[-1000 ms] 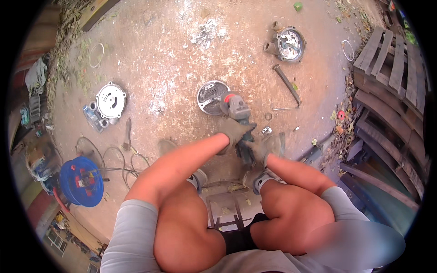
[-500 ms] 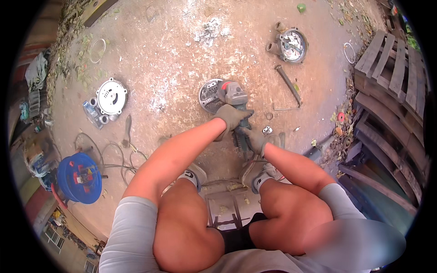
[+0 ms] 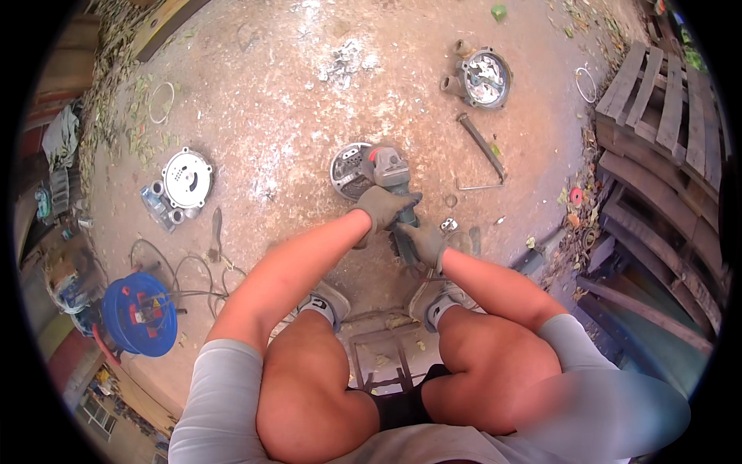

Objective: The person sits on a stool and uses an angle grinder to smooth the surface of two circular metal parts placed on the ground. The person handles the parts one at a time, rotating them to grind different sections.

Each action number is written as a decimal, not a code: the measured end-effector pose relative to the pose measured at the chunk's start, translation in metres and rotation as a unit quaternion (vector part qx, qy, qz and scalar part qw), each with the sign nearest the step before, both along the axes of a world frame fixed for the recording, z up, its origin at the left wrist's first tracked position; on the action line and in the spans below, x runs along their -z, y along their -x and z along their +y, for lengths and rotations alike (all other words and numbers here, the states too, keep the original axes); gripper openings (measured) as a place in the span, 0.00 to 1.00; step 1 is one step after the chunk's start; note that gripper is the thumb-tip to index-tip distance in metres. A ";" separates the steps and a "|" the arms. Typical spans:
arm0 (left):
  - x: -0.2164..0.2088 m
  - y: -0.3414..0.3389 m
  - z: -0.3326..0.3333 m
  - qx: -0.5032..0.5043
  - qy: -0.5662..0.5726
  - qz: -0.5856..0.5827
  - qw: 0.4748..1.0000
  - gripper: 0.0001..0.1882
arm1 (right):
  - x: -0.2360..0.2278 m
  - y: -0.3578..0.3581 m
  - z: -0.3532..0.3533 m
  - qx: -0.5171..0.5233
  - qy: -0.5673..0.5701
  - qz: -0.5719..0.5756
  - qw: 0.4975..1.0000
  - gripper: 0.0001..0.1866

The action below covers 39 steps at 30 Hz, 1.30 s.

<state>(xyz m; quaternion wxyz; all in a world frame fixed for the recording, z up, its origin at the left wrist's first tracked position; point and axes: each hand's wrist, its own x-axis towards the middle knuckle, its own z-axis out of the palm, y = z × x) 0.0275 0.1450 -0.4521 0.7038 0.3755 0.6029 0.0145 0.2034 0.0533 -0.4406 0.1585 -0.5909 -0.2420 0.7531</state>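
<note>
Both my hands wear grey-green work gloves and are closed on an angle grinder point(image 3: 394, 172). My left hand point(image 3: 381, 209) wraps the body just behind its grey gear head. Further back, my right hand point(image 3: 423, 240) grips the dark green rear part. The grinder's head is over the right side of a round metal plate point(image 3: 349, 172) with holes, lying on the ground between and ahead of my feet. The head covers part of that plate, and whether the disc touches it cannot be seen.
A round cover point(image 3: 187, 179) lies left, near a scraper-like tool point(image 3: 216, 234) and a blue cable reel point(image 3: 137, 315). Ahead right are a round housing point(image 3: 487, 77) with pipe stubs, a long steel bar point(image 3: 481, 145) and an L-shaped rod point(image 3: 481, 186). Wooden pallets point(image 3: 657, 139) stand at right.
The view has shifted slightly, so things on the ground sit a little differently in the picture. Both hands keep their hold on the grinder, which stays over the metal plate.
</note>
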 end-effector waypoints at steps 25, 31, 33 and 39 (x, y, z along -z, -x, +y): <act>-0.021 0.043 -0.011 -0.197 0.007 -0.070 0.978 0.28 | 0.023 0.034 0.036 -0.148 -0.071 -0.040 0.986 0.19; -0.006 0.029 -0.075 -0.100 -0.022 0.043 0.994 0.36 | -0.006 0.020 -0.024 -0.086 -0.027 -0.017 0.996 0.18; 0.013 0.020 -0.101 -0.092 -0.024 0.048 0.994 0.38 | 0.006 0.006 -0.042 -0.108 0.004 -0.021 0.994 0.18; -0.008 0.030 -0.083 -0.101 0.040 0.006 0.994 0.32 | -0.008 0.015 -0.029 -0.131 0.053 -0.003 0.990 0.18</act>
